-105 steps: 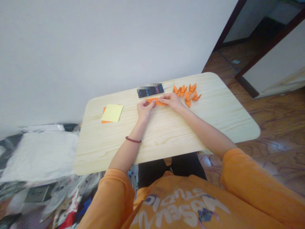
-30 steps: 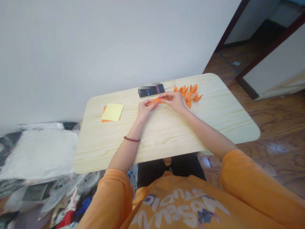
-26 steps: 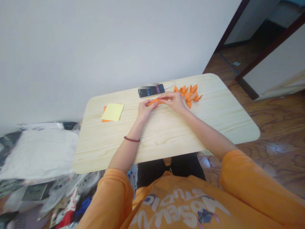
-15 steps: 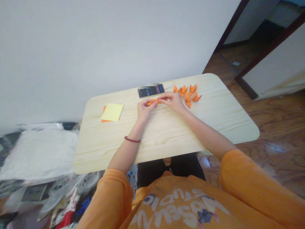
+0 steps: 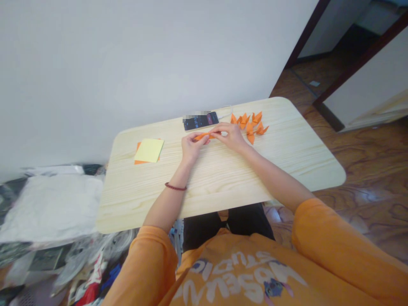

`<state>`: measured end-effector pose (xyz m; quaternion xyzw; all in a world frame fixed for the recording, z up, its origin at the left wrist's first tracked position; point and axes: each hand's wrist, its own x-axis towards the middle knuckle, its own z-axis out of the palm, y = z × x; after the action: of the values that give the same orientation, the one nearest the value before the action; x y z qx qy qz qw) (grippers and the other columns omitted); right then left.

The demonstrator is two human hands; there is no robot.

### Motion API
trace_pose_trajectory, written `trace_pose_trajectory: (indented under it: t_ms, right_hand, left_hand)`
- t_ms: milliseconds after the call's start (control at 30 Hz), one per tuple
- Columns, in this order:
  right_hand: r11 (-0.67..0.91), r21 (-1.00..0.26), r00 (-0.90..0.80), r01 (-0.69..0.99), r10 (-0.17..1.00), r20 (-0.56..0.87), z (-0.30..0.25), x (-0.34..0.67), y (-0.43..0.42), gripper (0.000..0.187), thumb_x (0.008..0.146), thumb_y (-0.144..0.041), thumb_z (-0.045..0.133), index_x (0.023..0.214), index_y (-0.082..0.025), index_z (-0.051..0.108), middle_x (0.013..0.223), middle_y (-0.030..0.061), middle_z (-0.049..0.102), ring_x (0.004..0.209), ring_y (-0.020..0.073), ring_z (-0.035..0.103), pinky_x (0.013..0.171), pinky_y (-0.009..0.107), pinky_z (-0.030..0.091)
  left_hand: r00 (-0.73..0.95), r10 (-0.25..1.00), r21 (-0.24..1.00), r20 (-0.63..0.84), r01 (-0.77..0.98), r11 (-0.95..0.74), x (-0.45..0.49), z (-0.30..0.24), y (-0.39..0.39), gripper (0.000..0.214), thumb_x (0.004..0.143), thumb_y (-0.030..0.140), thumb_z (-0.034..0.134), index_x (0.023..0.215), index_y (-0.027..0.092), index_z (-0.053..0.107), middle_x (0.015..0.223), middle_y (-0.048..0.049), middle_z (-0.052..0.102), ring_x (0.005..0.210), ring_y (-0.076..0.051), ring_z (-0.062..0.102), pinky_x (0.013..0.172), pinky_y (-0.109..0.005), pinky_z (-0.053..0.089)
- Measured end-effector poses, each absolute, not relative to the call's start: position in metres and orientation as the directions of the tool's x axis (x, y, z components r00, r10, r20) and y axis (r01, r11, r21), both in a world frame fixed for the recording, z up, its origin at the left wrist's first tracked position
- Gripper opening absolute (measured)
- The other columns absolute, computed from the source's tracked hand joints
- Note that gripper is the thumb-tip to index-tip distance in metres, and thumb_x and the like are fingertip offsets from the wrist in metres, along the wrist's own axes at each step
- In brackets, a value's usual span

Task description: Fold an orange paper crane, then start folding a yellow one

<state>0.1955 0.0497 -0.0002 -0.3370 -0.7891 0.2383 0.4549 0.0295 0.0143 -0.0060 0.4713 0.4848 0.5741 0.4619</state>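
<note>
The left hand [image 5: 192, 147] and right hand [image 5: 232, 137] meet above the worktop [image 5: 219, 185], and both sets of fingers are closed on a narrow orange paper strip [image 5: 204, 136]. The left fingers [image 5: 199, 140] pinch the strip's pointed left part, while the right fingers [image 5: 223, 131] grip its other end. The strip is held level, just above the worktop, in the short gap between the hands. Exactly how the fingertips sit on the paper is too small to tell.

Just beyond the fingers, to the far side, lies a black smartphone [image 5: 200, 121] with its screen lit and a blurred patch along its top edge. A thin white cable [image 5: 226, 111] runs from it. To the right of the right fingers, near them but not touching, sits a loose cluster of folded orange origami pieces [image 5: 250, 126]. Well left of the left fingers, a yellow sticky-note pad [image 5: 149, 150] rests on an orange paper square [image 5: 137, 152], which shows past its edge.

A dark red beaded bracelet [image 5: 176, 186] circles the left wrist, behind the fingers. Below the worktop are the person's orange sweatshirt [image 5: 242, 276] and black trousers [image 5: 204, 231], with a white cushion [image 5: 51, 208] further left.
</note>
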Motion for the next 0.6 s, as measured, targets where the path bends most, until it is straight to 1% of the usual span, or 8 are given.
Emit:
trace_pose_trajectory:
  t_ms: [133,333,600]
  right_hand:
    - [0.672,-0.67,-0.395,0.316,0.735,0.551,0.0015,0.1964,0.0488,0.019,0.086,-0.034,0.061,0.082,-0.02,0.074,0.081,0.0055,0.071,0.075,0.0179,0.062,0.072,0.032,0.049]
    - [0.633,-0.705,-0.372,0.32,0.768,0.521,0.004,0.195,0.0457,0.019,0.085,-0.034,0.062,0.079,-0.02,0.073,0.076,0.0047,0.068,0.07,0.0169,0.059,0.068,0.031,0.047]
    - [0.615,-0.723,-0.353,0.314,0.783,0.513,0.0033,0.1962,0.0469,0.018,0.084,-0.033,0.062,0.078,-0.018,0.072,0.075,0.0044,0.066,0.068,0.0155,0.058,0.067,0.029,0.046]
  left_hand:
    - [-0.106,0.99,0.991,0.098,-0.084,-0.107,0.028,-0.0068,0.0148,0.029,0.06,0.034,0.082,0.077,0.013,0.072,0.067,-0.0043,0.072,0.059,-0.014,0.068,0.065,-0.028,0.057]
    - [-0.108,0.991,0.994,0.077,-0.072,-0.085,0.028,-0.007,0.0149,0.028,0.059,0.033,0.082,0.076,0.013,0.072,0.066,-0.004,0.071,0.059,-0.014,0.067,0.064,-0.027,0.056]
    - [-0.158,0.983,0.991,0.091,-0.081,-0.105,0.0279,-0.0054,0.014,0.031,0.057,0.037,0.083,0.074,0.014,0.071,0.067,-0.0037,0.071,0.055,-0.011,0.063,0.054,-0.023,0.052]
